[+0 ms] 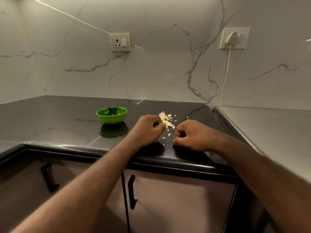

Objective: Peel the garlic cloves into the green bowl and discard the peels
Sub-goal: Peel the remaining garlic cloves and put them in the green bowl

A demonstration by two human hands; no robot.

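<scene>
Head view: garlic heap (pixel 167 119) on dark countertop (pixel 67 118), green bowl (pixel 111 115) near, to its left.
Left hand (pixel 148 128) curled, fingertips pinching at the heap's edge. Right hand (pixel 190 135) curled, contents indeterminate. Bowl interior shows no cloves. Advised: pinch one clove firmly, strip skin away from the bowl, keep flakes gathered for discarding.

1. dim warm indoor light from above; thin bright streaks glint on the marble wall (pixel 159 68).
2. glossy black countertop (pixel 50 120) mirrors the wall; green bowl (pixel 111 117) has a dark reflection on its near side.
3. soft shadows under left hand (pixel 148 130) and right hand (pixel 193 137); pale garlic (pixel 166 119) reads clear.
4. wide-angle bend at frame edges, forearms stretched; lower cabinets (pixel 176 199) murky.
</scene>
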